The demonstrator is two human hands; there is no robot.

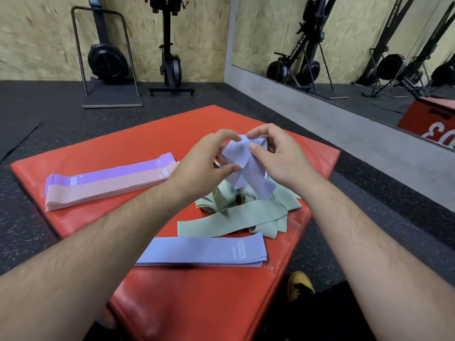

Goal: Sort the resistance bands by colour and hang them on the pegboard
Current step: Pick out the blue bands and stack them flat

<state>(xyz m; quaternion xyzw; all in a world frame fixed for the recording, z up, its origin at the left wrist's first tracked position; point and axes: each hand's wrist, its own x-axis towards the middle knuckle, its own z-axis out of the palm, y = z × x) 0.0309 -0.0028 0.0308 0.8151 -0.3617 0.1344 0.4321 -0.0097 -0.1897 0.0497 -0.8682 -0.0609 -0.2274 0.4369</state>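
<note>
Both hands hold one blue-lilac resistance band (242, 166) above the red padded box (138, 143). My left hand (204, 161) pinches its left side and my right hand (275, 156) pinches its top fold. Under it lies a loose heap of pale green bands (236, 217). A flat stack of blue-lilac bands (204, 252) lies at the near edge. To the left sit a stack of pink bands (103, 190) and a stack of purple bands (118, 172), side by side. No pegboard is in view.
The red box stands on black rubber flooring. A rowing machine (108, 57) and another upright machine (170, 50) stand against the wooden back wall. A mirror (344, 45) runs along the right wall. A yellow shoe (300, 285) shows beside the box.
</note>
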